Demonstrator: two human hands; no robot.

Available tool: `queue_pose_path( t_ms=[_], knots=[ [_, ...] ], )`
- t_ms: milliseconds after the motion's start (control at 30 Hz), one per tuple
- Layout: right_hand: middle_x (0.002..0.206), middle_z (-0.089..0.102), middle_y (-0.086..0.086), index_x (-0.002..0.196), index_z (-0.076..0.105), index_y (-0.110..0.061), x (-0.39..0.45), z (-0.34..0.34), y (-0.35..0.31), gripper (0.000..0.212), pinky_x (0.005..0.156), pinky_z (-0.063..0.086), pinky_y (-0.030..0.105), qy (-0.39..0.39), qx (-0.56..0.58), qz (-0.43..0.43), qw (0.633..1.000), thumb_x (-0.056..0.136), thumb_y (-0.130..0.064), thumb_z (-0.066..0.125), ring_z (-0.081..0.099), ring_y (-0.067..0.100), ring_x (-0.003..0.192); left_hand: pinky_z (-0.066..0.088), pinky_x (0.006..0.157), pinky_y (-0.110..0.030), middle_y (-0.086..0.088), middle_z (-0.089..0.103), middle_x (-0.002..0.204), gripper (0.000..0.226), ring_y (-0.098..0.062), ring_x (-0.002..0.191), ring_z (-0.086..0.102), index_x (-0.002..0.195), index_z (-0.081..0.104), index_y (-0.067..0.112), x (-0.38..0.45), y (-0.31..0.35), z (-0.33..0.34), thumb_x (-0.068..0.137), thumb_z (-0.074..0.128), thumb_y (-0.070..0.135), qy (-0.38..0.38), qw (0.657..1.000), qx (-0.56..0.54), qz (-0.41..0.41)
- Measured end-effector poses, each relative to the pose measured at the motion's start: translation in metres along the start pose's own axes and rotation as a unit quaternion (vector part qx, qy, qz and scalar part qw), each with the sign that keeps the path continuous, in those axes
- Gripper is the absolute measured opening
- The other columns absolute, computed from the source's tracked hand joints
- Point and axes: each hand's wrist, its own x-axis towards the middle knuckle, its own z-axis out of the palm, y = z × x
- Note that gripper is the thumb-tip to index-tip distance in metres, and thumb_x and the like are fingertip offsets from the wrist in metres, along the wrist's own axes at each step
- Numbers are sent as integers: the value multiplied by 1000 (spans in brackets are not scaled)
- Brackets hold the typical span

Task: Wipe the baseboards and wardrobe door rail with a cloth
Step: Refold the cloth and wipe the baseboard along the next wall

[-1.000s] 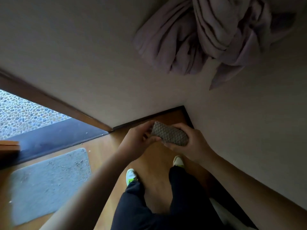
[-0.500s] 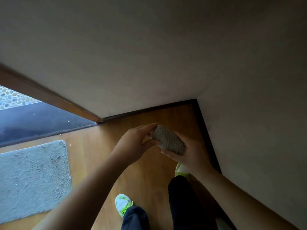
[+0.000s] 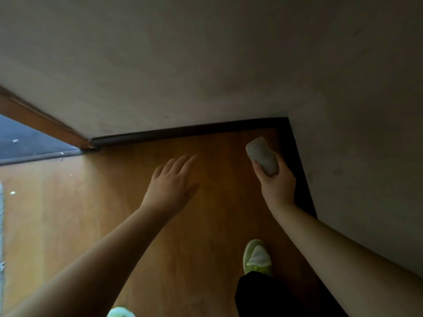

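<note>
A folded grey waffle-textured cloth [image 3: 262, 155] is gripped in my right hand [image 3: 278, 186], which hovers close to the dark baseboard [image 3: 295, 161] running along the right wall. The same dark baseboard [image 3: 183, 131] continues along the far wall to the room corner. My left hand [image 3: 171, 186] reaches forward over the wooden floor with fingers spread and straight, holding nothing, well left of the cloth.
Beige walls meet at the corner ahead. A brown wooden door frame [image 3: 41, 121] slants at the left, with a dark threshold [image 3: 34, 154] below it. My shoes [image 3: 256, 257] stand on the wooden floor [image 3: 114, 202]. A grey mat edge [image 3: 1, 225] shows at far left.
My left hand let go of the cloth and spread open over the floor. My right hand carried the cloth right, toward the baseboard. The view dropped closer to the floor corner.
</note>
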Motion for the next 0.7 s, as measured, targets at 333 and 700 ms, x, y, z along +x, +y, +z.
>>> queue_pose_path(
  t_ms=[333, 700],
  knots=[
    [115, 64, 2, 122, 65, -20, 130, 50, 141, 38, 90, 54, 34, 89, -45, 57, 993, 89, -38, 70, 62, 19, 105, 8, 123, -51, -2, -2, 167, 98, -24, 153, -1, 158, -8, 25, 74, -61, 138, 88, 42, 73, -46, 994, 92, -39],
    [120, 58, 10, 123, 64, -14, 218, 96, 181, 40, 90, 54, 44, 122, -115, 97, 981, 87, -31, 69, 59, 27, 106, 8, 118, -60, -2, -26, 162, 137, -29, 151, -18, 156, -16, 28, 105, -86, 214, 61, 69, 80, -118, 985, 102, -70]
  ],
)
